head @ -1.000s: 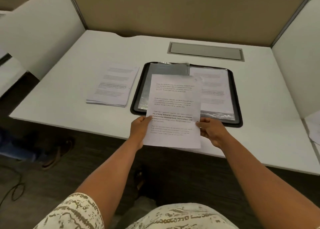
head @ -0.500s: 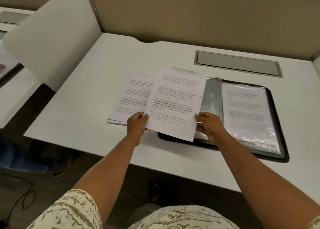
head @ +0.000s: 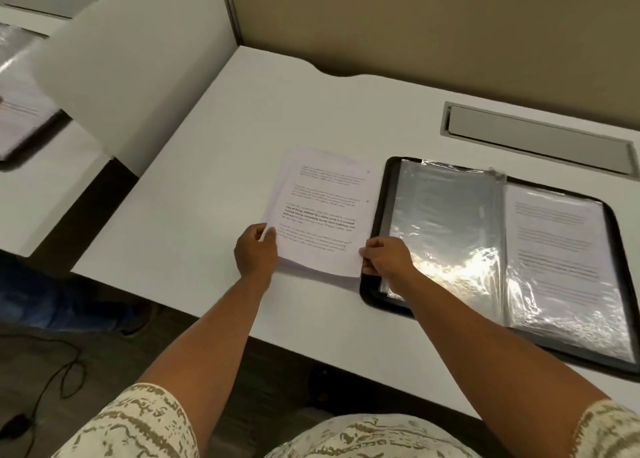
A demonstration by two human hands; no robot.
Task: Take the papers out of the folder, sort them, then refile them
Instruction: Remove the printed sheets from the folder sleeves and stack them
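1. We pinch the sheet (head: 320, 211) with both hands, left (head: 255, 249) and right (head: 384, 260), over the pile (head: 291, 166) beside the folder (head: 381, 194).
2. Drop it crooked and it could slide off the pile, mixing our order.

We see a white desk (head: 194, 194) under a beige partition wall (head: 433, 24). The folder (head: 379, 215) at right of the frame has a black border, and its clear plastic sleeves (head: 446, 222) shine silvery grey with a bright yellowish glare. The printed sheet (head: 322, 211) at centre is white with grey text and a few bold black lines. A grey cable hatch (head: 536, 139) sits at upper right. At the bottom edge, our shirt (head: 138, 423) is cream with an olive-brown mottled pattern.
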